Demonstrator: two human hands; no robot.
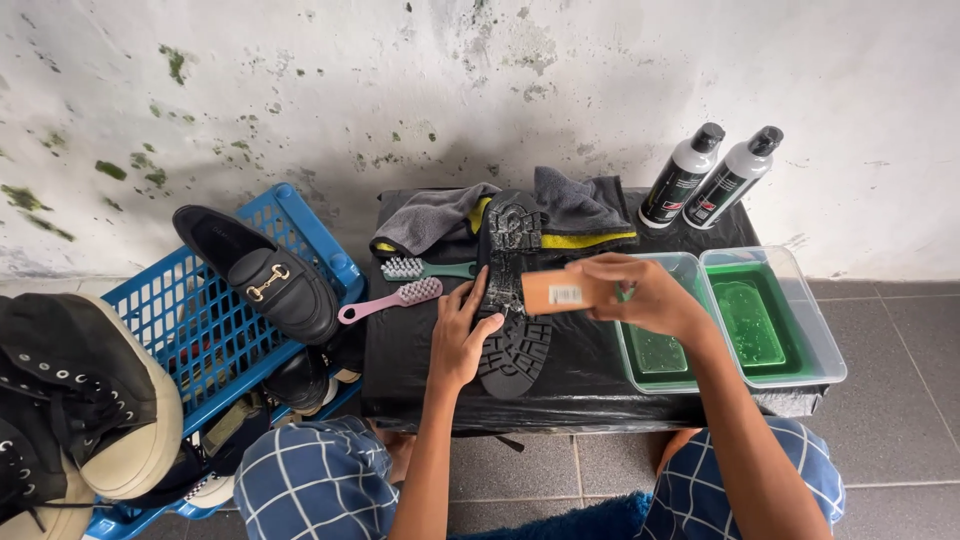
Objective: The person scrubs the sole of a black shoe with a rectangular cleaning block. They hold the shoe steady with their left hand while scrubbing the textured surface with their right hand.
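A black shoe (pixel 512 300) lies sole-up on the black-covered low table (pixel 400 350), its lugged sole wet and soapy. My left hand (pixel 460 335) rests against the shoe's left side, steadying it. My right hand (pixel 640 292) grips a wooden-backed brush (pixel 555 291) held over the middle of the sole. A grey and yellow cloth (pixel 480 215) lies behind the shoe's heel.
Two clear tubs of green water (pixel 760 320) (pixel 655 352) stand to the right, two grey bottles (pixel 683 176) (pixel 732 178) behind them. A pink brush (pixel 392 299) and a teal brush (pixel 425 268) lie left of the shoe. A blue basket (pixel 200 330) at left carries a black loafer (pixel 262 272); boots (pixel 70 400) sit at the far left.
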